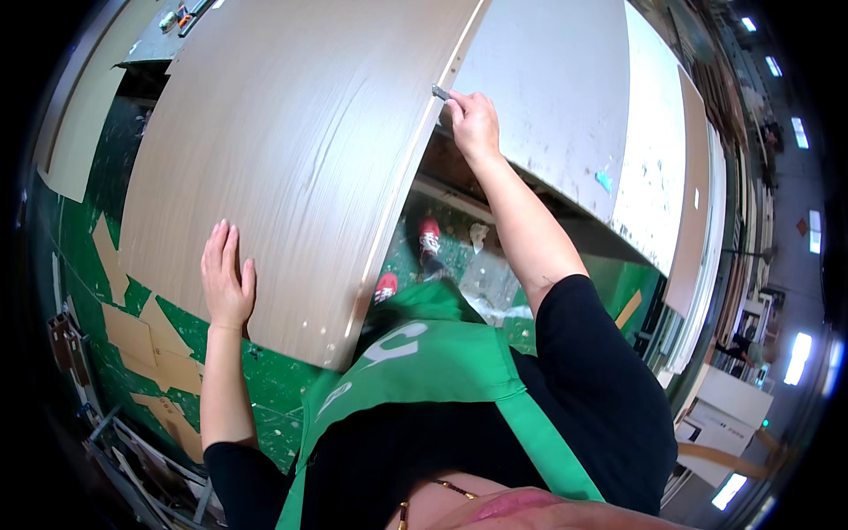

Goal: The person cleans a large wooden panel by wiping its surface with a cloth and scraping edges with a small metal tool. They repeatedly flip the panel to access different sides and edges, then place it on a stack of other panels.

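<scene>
A large wood-grain panel (285, 146) lies before me, its long right edge running up and away. My right hand (475, 122) grips a small flat dark tool (440, 93), perhaps a scraper or blade, whose tip meets that edge below a few small holes. My left hand (226, 271) rests flat on the panel near its lower left end, fingers slightly spread, holding nothing. Dark streaks run along the middle of the panel's face, and several small light spots show near its lower corner.
A grey-white worktable (550, 99) with stains stands to the right, a gap between it and my body. Cardboard pieces (136, 338) lie on the green floor at left. Metal frames (152, 470) stand at lower left. Stacked boards (712, 218) line the far right.
</scene>
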`<state>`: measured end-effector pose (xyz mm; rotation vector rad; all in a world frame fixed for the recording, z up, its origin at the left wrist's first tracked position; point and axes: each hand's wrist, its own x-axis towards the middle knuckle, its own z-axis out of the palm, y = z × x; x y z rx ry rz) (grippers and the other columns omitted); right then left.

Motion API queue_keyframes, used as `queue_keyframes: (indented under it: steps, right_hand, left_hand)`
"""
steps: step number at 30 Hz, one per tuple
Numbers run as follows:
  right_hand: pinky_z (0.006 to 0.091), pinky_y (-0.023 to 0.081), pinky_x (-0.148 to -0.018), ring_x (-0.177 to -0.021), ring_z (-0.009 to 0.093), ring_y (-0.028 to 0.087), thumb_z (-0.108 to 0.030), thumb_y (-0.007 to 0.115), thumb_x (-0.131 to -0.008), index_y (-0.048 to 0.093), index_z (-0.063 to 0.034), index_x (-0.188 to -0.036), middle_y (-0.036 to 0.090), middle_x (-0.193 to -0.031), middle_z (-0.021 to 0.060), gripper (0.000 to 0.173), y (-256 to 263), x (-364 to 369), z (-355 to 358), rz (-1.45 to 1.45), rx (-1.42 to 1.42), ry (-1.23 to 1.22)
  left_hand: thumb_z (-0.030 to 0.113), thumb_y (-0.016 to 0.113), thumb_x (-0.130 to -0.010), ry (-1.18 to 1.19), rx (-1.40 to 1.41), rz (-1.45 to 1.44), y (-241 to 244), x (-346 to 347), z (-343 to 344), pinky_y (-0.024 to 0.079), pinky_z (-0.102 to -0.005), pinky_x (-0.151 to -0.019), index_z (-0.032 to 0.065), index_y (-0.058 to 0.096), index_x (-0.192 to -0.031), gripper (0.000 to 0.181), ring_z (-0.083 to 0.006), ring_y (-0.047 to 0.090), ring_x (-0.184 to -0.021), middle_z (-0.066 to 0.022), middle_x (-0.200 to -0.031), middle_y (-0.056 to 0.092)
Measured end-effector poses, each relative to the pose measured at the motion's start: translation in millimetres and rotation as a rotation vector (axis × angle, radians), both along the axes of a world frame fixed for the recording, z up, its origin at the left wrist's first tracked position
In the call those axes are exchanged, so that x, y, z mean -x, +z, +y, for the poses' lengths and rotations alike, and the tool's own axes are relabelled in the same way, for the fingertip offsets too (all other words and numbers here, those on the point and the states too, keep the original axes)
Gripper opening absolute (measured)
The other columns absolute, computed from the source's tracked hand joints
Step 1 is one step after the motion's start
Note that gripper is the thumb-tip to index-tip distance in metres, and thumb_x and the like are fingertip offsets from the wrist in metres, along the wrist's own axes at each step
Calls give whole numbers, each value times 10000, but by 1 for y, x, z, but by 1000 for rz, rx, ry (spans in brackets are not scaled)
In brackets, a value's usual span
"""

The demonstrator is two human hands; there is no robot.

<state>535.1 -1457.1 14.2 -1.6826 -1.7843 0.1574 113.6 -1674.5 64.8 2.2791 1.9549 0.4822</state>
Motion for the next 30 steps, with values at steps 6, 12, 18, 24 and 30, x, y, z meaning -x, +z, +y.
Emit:
queue_keyframes:
  steps: [6, 12, 18, 24, 30]
  right_hand:
    - [427, 484, -823, -891, 340, 586, -195, 638, -863, 742, -106, -995, 623, -866, 142, 190, -5, -58, 130, 36, 0, -19]
    - [444, 492, -808, -885, 354, 590, -225, 640, -856, 750, -122, -983, 634, -866, 153, 197, -16, -117, 275, 9, -13, -49]
    - [450, 497, -805, -901, 358, 606, -244, 649, -848, 755, -143, -972, 647, -871, 160, 192, -23, -172, 408, 2, -31, -114]
    - [459, 507, -812, -909, 355, 618, -259, 649, -857, 754, -158, -996, 653, -887, 157, 201, -22, -202, 486, -3, -5, -144]
    - [458, 510, -814, -915, 359, 624, -277, 643, -860, 755, -173, -991, 663, -903, 164, 202, -29, -227, 550, 2, -22, -153]
  left_hand:
    - [161, 507, -937, 382, -22, 2, -20, -72, 3, 195, -497, -1159, 18, 350, -1449, 554, -354, 268, -1418, -192, -1516, 315]
    - [236, 526, -910, 410, 189, -59, 2, -209, 18, 116, -545, -1169, -20, 256, -1480, 681, -405, 186, -1442, -254, -1539, 229]
    - [281, 501, -916, 421, 279, -16, -6, -240, 43, 103, -569, -1162, -16, 233, -1487, 698, -424, 167, -1442, -257, -1545, 205]
    - [358, 460, -931, 461, 252, 23, -18, -245, 45, 116, -590, -1150, -6, 233, -1488, 703, -446, 168, -1434, -269, -1538, 209]
    - [303, 470, -895, 454, 263, 66, -26, -244, 42, 114, -592, -1152, 21, 183, -1507, 732, -456, 154, -1435, -269, -1548, 172]
